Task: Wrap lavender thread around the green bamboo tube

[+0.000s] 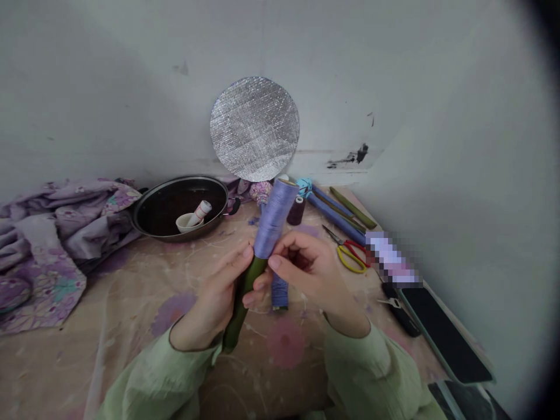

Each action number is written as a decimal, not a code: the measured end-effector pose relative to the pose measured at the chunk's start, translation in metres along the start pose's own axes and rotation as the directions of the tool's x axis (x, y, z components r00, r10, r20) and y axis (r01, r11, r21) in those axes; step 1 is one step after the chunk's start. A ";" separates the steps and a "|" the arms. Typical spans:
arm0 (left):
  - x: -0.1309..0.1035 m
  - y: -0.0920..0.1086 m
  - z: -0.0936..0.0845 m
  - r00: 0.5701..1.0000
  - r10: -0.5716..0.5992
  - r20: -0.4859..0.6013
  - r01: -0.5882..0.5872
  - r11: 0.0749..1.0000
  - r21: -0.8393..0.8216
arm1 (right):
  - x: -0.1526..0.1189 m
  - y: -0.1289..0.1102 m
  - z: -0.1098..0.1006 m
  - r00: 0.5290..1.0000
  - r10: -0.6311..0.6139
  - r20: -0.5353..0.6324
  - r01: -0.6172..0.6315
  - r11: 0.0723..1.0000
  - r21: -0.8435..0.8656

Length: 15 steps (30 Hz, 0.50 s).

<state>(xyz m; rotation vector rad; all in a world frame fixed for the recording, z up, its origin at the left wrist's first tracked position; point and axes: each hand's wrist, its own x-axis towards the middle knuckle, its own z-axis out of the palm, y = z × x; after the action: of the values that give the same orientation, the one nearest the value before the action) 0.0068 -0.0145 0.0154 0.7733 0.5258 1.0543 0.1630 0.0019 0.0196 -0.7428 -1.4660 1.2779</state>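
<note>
Upright but tilted to the right, a dark green stick (240, 306) has its upper part wound with purple thread (274, 219). My left hand (214, 303) is closed round the green part, just below the winding. My right hand (308, 271) is closed at the lower edge of the winding, thumb and fingers against the stick; whether it pinches a loose thread end is too small to tell. Behind my hands, partly hidden, lies a shorter purple-wound piece (280, 294). A dark purple thread cone (296, 211) stands beyond them.
On the left lie floral cloth (48, 256) and a black pan (153, 224) holding a small white cup (186, 223). Rightward are scissors (350, 256), more wrapped sticks (332, 213), a black key fob (400, 309) and a phone (446, 335). A silver disc (255, 128) leans on the wall.
</note>
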 end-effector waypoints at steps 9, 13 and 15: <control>-0.003 0.004 -0.002 0.986 -0.116 0.121 0.126 0.989 -0.082 | 0.003 -0.002 -0.004 0.998 -0.059 -0.014 0.059 0.998 -0.030; -0.005 0.006 -0.004 0.972 -0.122 0.202 0.152 0.979 -0.139 | 0.004 -0.002 -0.005 0.996 -0.079 -0.028 0.077 0.995 -0.057; -0.006 0.006 -0.006 0.962 -0.129 0.241 0.171 0.972 -0.160 | 0.004 -0.002 -0.004 0.997 -0.078 -0.023 0.076 0.996 -0.044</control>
<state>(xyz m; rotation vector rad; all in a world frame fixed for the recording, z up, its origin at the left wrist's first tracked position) -0.0034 -0.0168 0.0165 0.6739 0.2825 0.8449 0.1665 0.0060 0.0225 -0.7209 -1.4921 1.1784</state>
